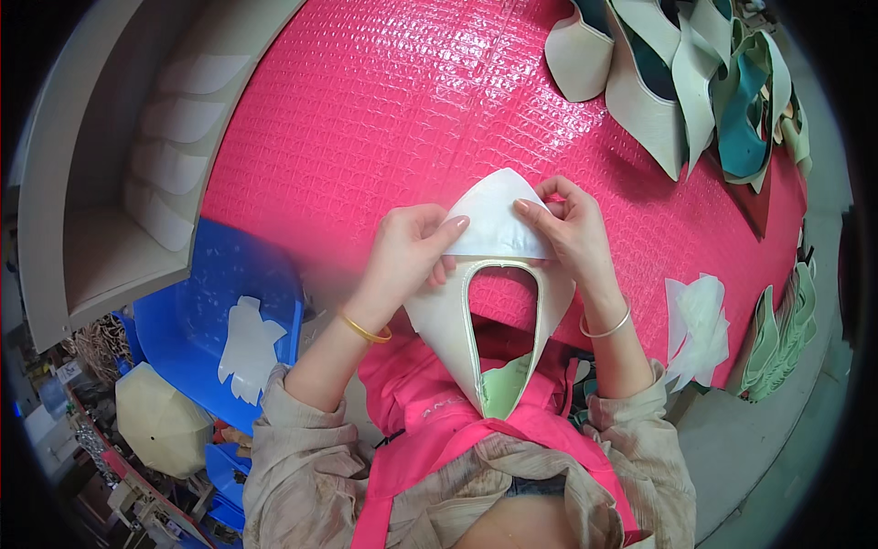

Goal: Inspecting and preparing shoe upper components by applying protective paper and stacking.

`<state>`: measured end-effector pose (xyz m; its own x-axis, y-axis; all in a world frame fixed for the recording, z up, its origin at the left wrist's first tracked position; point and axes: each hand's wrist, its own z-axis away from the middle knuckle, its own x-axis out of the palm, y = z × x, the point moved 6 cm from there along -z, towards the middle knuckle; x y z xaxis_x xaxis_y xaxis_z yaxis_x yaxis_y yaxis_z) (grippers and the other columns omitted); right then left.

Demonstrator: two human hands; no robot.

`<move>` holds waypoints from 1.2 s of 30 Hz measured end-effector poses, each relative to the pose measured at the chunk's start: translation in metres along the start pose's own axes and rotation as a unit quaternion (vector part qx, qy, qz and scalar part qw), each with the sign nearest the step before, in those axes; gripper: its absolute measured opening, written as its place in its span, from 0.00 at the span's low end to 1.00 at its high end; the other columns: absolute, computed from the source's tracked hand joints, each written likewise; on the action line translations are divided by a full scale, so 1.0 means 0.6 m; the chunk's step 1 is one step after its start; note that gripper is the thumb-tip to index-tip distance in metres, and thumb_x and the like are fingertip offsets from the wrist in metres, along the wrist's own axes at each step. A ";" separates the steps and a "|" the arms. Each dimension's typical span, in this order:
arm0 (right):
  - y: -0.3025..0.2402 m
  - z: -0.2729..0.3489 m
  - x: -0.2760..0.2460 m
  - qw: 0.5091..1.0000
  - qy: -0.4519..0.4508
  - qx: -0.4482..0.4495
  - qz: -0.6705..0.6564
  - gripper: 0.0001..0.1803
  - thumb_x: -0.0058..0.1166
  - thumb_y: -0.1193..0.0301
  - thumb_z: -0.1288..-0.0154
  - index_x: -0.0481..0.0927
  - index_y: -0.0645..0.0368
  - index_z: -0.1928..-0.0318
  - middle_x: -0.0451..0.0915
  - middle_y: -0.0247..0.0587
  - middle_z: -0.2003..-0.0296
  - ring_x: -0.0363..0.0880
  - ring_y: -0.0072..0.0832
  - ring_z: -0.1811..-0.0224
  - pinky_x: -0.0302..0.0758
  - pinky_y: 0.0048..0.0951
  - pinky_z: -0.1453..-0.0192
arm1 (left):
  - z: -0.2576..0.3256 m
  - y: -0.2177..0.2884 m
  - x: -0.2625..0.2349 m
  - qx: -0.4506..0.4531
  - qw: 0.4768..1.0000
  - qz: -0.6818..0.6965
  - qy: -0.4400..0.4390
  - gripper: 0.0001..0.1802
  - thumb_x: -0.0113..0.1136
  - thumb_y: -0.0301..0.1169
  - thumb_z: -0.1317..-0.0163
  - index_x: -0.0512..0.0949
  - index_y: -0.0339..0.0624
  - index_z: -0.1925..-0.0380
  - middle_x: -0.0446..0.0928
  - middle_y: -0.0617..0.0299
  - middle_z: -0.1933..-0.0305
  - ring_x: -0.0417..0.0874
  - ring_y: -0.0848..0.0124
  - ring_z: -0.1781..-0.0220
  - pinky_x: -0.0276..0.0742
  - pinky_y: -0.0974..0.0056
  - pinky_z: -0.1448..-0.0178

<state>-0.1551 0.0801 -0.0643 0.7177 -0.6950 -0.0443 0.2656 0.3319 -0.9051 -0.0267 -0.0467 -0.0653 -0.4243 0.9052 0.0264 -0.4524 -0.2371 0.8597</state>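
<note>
The left hand (409, 249) pinches the left edge of a white curved liner piece (495, 222), thumb laid on top and fingers curled under. The right hand (569, 231) grips the same piece at its right edge, fingertips pressing it down. The liner piece lies over the far end of a cream shoe upper (442, 320), whose open, light-edged loop hangs toward the person's pink apron (430, 407), with a pale green lining showing at its near tip. Each wrist carries a bangle, gold on the left and silvery on the right.

Both hands work just above the near edge of the pink textured tabletop (384, 101). To the right, near the edge, rests a small stack of white liner pieces (700, 322). At the far right lies a heap of cream and teal shoe uppers (695, 73). To the left, a blue plastic tray (197, 311) holds a white cut-out, and farther left stands a grey shelf (119, 183) with more white pieces.
</note>
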 end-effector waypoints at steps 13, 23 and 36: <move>-0.001 -0.008 -0.011 0.991 0.057 0.032 0.119 0.11 0.58 0.69 0.44 0.71 0.63 0.74 0.70 0.31 0.87 0.65 0.15 0.92 0.60 0.16 0.95 | -0.004 0.003 0.000 -0.071 0.996 -0.055 -0.014 0.14 0.54 0.35 0.40 0.71 0.37 0.78 0.70 0.65 0.89 0.66 0.81 0.93 0.57 0.77 0.90; -0.023 0.004 -0.002 0.978 0.077 0.034 0.189 0.12 0.59 0.70 0.48 0.72 0.66 0.73 0.74 0.42 0.82 0.75 0.25 0.83 0.70 0.30 0.81 | 0.037 0.059 -0.015 0.143 0.817 -0.518 0.210 0.10 0.59 0.32 0.48 0.72 0.39 0.69 0.76 0.57 0.76 0.77 0.63 0.76 0.69 0.60 0.72; -0.045 0.127 -0.012 0.809 0.097 -0.355 0.458 0.23 0.62 0.62 0.53 0.73 0.59 0.58 0.75 0.48 0.60 0.75 0.40 0.56 0.70 0.40 0.54 | 0.087 0.034 0.025 0.356 0.825 -0.438 0.022 0.24 0.51 0.23 0.47 0.68 0.45 0.46 0.73 0.62 0.46 0.73 0.67 0.45 0.52 0.46 0.36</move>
<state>-0.1182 0.1248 -0.0071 0.2712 -0.4738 -0.8378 -0.8072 0.3622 -0.4662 -0.0016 -0.0194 -0.0208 -0.2147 0.6021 -0.7690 -0.0308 0.7828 0.6215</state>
